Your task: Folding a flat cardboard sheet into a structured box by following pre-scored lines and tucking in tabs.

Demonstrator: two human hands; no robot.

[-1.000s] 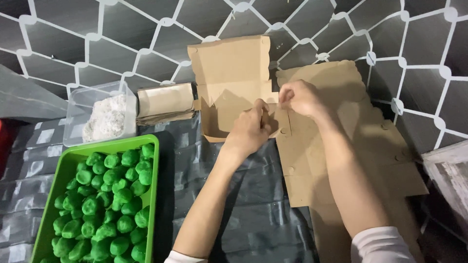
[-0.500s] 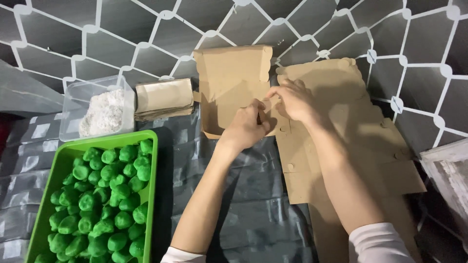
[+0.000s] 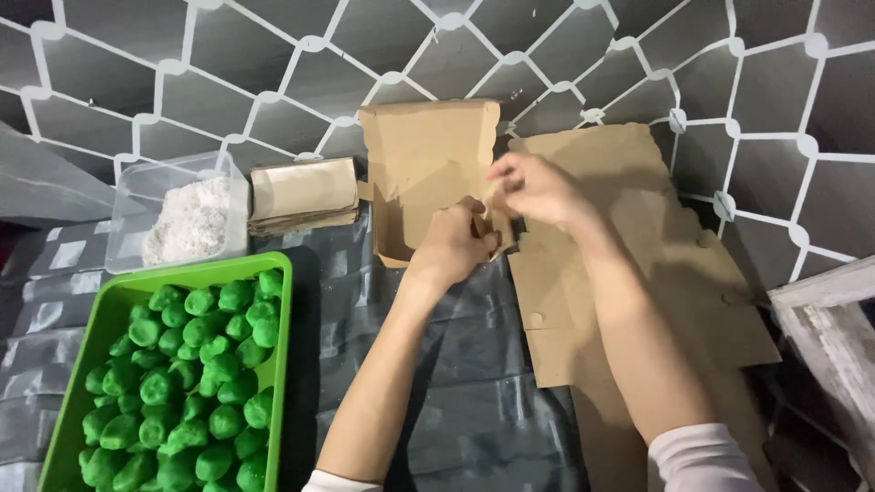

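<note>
— Folding step? Brown cardboard box (image 3: 428, 178), half formed, upright near the wall beside the flat cardboard stack (image 3: 638, 264).
— Yes. Left hand (image 3: 451, 244) gripping its front edge; right hand (image 3: 533, 187) blurred, probably pinching a flap. Next: tucking, carefully aligned.

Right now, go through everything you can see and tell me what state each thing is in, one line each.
Cardboard box: half folded, lid flap upright, both hands on its right side.
Left hand: gripping the box edge.
Right hand: blurred, fingers pinching the box side.
Flat cardboard sheets: unfolded, lying flat.
Green tray: full of green balls.
Clear tub: lidless, part full of white powder.
Paper stack: flat, piled.
</note>
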